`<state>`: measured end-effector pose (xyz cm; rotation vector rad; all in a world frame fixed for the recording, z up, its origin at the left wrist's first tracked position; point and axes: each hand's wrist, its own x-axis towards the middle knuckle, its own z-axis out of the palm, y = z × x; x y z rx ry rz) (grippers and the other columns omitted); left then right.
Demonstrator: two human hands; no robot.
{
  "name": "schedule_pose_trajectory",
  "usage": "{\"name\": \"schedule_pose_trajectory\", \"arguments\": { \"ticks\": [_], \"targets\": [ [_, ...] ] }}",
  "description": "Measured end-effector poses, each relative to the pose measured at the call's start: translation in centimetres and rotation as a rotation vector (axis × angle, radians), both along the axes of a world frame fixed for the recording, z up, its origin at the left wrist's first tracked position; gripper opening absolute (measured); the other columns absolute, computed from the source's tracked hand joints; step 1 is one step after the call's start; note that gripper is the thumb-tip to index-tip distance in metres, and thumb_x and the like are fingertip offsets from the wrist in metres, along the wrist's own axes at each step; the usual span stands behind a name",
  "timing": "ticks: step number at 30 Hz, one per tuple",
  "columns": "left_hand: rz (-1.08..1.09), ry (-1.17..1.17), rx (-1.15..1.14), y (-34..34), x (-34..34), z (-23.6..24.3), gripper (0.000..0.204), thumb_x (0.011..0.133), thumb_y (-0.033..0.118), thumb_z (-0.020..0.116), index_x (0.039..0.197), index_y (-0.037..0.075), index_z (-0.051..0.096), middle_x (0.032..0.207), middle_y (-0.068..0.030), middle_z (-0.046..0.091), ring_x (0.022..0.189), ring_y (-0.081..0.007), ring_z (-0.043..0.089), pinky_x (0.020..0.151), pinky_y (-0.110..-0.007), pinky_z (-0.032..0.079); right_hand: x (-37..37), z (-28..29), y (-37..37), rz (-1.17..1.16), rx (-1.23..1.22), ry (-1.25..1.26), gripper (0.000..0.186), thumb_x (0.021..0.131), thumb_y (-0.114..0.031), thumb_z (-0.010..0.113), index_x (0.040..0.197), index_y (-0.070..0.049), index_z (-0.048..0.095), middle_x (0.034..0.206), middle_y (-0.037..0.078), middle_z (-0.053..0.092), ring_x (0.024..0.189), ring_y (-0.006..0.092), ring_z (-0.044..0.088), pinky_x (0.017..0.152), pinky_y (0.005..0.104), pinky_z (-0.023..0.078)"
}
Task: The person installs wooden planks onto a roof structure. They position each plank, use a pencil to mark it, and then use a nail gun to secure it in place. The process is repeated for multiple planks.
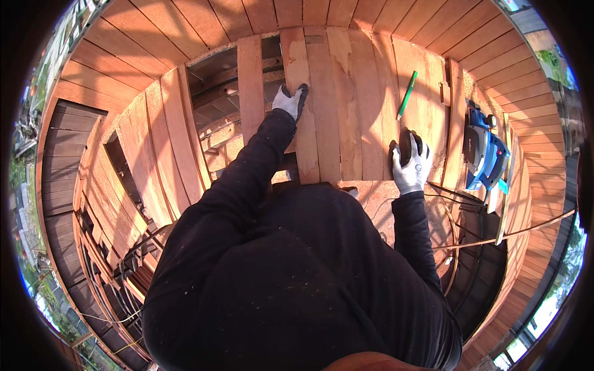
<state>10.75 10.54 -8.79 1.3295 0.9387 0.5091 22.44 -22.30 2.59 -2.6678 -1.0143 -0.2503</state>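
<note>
My left hand (289,103), in a white glove with dark fingertips, reaches forward to the left edge of a reddish wooden board (296,59). Its thumb lies on the board's face, and the other fingers curl at the edge beside the gap, partly hidden. My right hand (412,167), gloved alike, rests with fingers spread on the near end of the boards (374,123) to the right. A green pencil (407,94) lies on those boards, just beyond my right fingers.
A blue power planer (486,151) sits at the right. One separate board (250,80) spans the opening (213,77) left of my left hand. More loose boards (167,123) lie further left. Cables (455,198) run near the right forearm. Wooden planking (167,31) curves around the far side.
</note>
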Motion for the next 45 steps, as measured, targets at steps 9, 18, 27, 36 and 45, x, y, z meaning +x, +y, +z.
{"name": "schedule_pose_trajectory", "arguments": {
  "ticks": [9, 18, 27, 36, 45],
  "targets": [
    [-0.044, 0.166, 0.087, 0.4, 1.0, 4.2, 0.045, 0.085, 0.023, 0.075, 0.117, -0.004, 0.059, 0.107, -0.015, 0.07, 0.094, -0.0226, 0.068, 0.084, -0.032, 0.053, -1.0, 2.0, 4.4, 0.195, 0.143, 0.072, 0.055, 0.083, -0.028, 0.07, 0.133, -0.008, 0.054, 0.13, 0.018, 0.054, 0.121, 0.0362, 0.049, 0.103, 0.0489, 0.041],
    [-0.074, 0.105, 0.065, 2.6, 1.9, 2.9, 0.05, 0.082, 0.031, 0.078, 0.116, -0.002, 0.062, 0.107, -0.0144, 0.071, 0.095, -0.0232, 0.069, 0.084, -0.033, 0.053, -3.2, -1.0, 18.2, 0.559, -0.289, 0.159, 0.063, 0.097, -0.042, 0.045, 0.15, -0.009, 0.035, 0.16, 0.013, 0.026, 0.149, 0.0318, 0.019, 0.122, 0.049, 0.01],
    [-0.079, 0.109, 0.024, 3.6, 3.4, 5.2, 0.045, 0.081, 0.035, 0.078, 0.109, 0.001, 0.069, 0.102, -0.0109, 0.073, 0.094, -0.0211, 0.069, 0.081, -0.034, 0.054, -0.4, 1.5, 19.8, 0.512, -0.324, 0.228, 0.063, 0.097, -0.046, 0.046, 0.151, -0.016, 0.034, 0.159, 0.015, 0.025, 0.149, 0.0334, 0.017, 0.121, 0.0492, 0.01],
    [-0.092, 0.097, 0.043, 3.9, 3.6, 3.7, 0.051, 0.083, 0.037, 0.077, 0.116, 0.0, 0.065, 0.11, -0.0114, 0.071, 0.099, -0.0222, 0.068, 0.085, -0.033, 0.052, 6.3, -2.2, 22.1, 0.025, -0.189, 0.192, 0.07, 0.096, -0.054, 0.044, 0.152, -0.014, 0.032, 0.159, 0.019, 0.023, 0.148, 0.0377, 0.017, 0.12, 0.0535, 0.009],
    [-0.178, 0.408, 0.385, 6.4, 3.6, -0.8, 0.053, 0.087, 0.037, 0.068, 0.128, 0.004, 0.057, 0.123, -0.0171, 0.065, 0.115, -0.0297, 0.062, 0.095, -0.038, 0.049, 0.2, -0.5, 36.4, 0.771, -0.07, 0.583, 0.052, 0.094, -0.043, 0.053, 0.136, -0.013, 0.054, 0.144, 0.016, 0.05, 0.139, 0.0329, 0.038, 0.118, 0.0446, 0.025]
  ]
}}
